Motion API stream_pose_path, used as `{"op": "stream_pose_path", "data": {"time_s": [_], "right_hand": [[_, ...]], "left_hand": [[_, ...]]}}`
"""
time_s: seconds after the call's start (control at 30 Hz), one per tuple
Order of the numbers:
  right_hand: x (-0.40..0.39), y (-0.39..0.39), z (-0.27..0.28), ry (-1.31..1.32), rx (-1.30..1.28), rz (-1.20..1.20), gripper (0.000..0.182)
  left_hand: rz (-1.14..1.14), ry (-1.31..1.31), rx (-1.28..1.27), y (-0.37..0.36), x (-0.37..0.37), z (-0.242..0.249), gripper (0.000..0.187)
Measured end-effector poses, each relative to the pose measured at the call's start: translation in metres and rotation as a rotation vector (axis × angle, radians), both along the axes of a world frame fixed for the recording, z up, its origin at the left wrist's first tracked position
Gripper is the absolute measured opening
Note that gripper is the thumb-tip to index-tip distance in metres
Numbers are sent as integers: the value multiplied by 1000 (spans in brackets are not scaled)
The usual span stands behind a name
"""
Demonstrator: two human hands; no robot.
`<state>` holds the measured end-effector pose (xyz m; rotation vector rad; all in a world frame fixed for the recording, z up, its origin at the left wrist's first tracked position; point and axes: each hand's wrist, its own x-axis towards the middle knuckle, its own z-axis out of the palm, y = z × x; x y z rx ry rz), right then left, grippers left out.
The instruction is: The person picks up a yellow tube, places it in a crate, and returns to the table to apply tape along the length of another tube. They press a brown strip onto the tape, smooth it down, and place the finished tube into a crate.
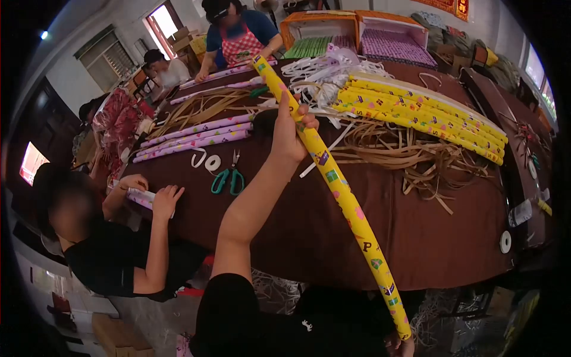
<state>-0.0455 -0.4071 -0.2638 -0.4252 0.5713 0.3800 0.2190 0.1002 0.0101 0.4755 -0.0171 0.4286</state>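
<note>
A long roll of yellow wrapping paper [346, 199] with colourful printed figures slants across the view, above the table. My left hand [291, 128] is closed around its upper part, fingers wrapped over the paper. At the lower end, near the bottom edge of the view, my right hand [402, 345] grips the roll's tip; most of that hand is cut off or in shadow. Beyond the held roll lies a stack of similar yellow rolls [416, 113]. Brown strips [410, 152] lie loosely tangled in front of the stack.
The brown-covered table [285, 232] also bears green-handled scissors [229, 178], white tape rolls [212, 162], purple rolls [196, 140] and white ribbon scraps [324, 77]. A co-worker [107, 226] handles a roll at left; another person [238, 35] stands opposite. Orange boxes [318, 38] hold more rolls.
</note>
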Motion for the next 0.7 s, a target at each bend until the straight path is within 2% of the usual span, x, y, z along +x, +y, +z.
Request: {"op": "stream_pose_path", "data": {"time_s": [0.27, 0.47, 0.6, 0.7], "right_hand": [[-11, 9, 17, -43, 73, 26, 72], [-41, -14, 35, -28, 99, 54, 70], [-10, -1, 31, -141, 181, 60, 69], [-6, -21, 37, -179, 191, 86, 69]], "left_hand": [[-101, -11, -17, -3, 13, 5, 34], [-114, -63, 69, -23, 8, 34, 34], [-141, -78, 80, -41, 2, 37, 34], [-104, -42, 52, -53, -6, 30, 34]]}}
